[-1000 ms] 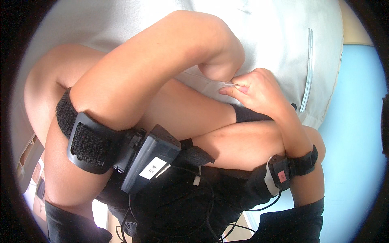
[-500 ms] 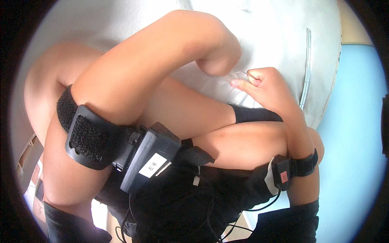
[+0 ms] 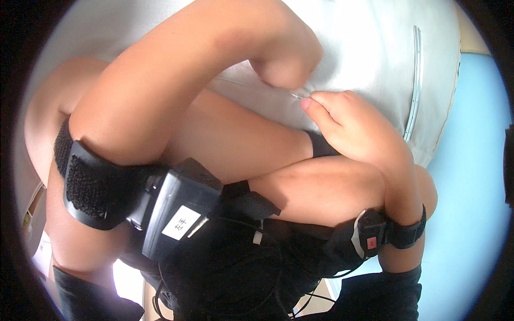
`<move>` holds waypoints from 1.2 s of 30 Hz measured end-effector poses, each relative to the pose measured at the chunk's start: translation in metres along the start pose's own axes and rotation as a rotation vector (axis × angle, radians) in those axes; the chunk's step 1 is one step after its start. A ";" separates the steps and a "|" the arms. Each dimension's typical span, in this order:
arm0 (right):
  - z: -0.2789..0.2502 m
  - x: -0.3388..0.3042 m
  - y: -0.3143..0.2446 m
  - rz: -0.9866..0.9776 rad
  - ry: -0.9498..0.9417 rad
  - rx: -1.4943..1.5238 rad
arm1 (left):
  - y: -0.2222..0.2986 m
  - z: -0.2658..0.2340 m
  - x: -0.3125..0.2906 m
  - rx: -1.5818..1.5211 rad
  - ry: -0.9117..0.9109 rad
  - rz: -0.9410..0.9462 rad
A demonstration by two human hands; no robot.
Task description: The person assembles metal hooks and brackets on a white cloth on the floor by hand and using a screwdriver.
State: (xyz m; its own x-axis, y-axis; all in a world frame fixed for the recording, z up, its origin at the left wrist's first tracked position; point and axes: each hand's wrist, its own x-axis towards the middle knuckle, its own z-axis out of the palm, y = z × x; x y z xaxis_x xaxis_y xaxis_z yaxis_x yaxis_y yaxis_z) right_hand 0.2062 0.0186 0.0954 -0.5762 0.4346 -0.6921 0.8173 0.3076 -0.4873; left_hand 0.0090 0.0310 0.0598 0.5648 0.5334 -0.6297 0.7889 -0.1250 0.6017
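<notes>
My right hand (image 3: 350, 120) is closed, thumb against forefinger, on a thin metal needle-like piece (image 3: 295, 96). Its bright tip sticks out to the left, close to the white cloth (image 3: 369, 53) spread before me. My left hand (image 3: 292, 61) bends down at the wrist just beyond and left of that tip. Its fingers are turned away and hidden, so whether it grips the cloth does not show. Small creases run in the cloth near the two hands.
A long narrow silvery strip (image 3: 415, 80) lies on the cloth at the right. Past the cloth's edge is a light blue surface (image 3: 476, 160). My crossed bare legs (image 3: 316, 184) are in front of me. Black strapped devices (image 3: 179, 214) with cables sit on my forearms.
The metal piece has swung from pointing up out of my right fist to pointing left from the fingertips. My right hand has turned over, and my left hand has lifted slightly away from me.
</notes>
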 end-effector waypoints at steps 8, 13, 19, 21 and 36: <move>-0.001 0.004 -0.008 -0.004 -0.031 -0.117 | 0.011 -0.010 -0.014 -0.002 -0.061 0.026; -0.002 0.004 -0.008 0.006 -0.026 -0.114 | 0.016 -0.021 -0.020 -0.001 -0.111 0.042; -0.007 0.005 -0.010 0.028 -0.029 -0.115 | 0.022 -0.032 -0.026 0.007 -0.161 0.056; -0.008 0.005 -0.010 0.035 -0.041 -0.117 | 0.026 -0.034 -0.030 0.012 -0.174 0.072; -0.002 0.010 -0.002 -0.031 0.032 -0.135 | 0.034 -0.034 -0.046 -0.072 -0.126 0.170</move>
State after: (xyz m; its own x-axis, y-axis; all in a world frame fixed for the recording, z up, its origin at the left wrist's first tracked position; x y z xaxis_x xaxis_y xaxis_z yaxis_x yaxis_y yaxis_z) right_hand 0.1989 0.0240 0.0901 -0.6031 0.4491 -0.6592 0.7924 0.4317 -0.4309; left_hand 0.0020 0.0306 0.1261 0.7174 0.4004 -0.5700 0.6631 -0.1416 0.7350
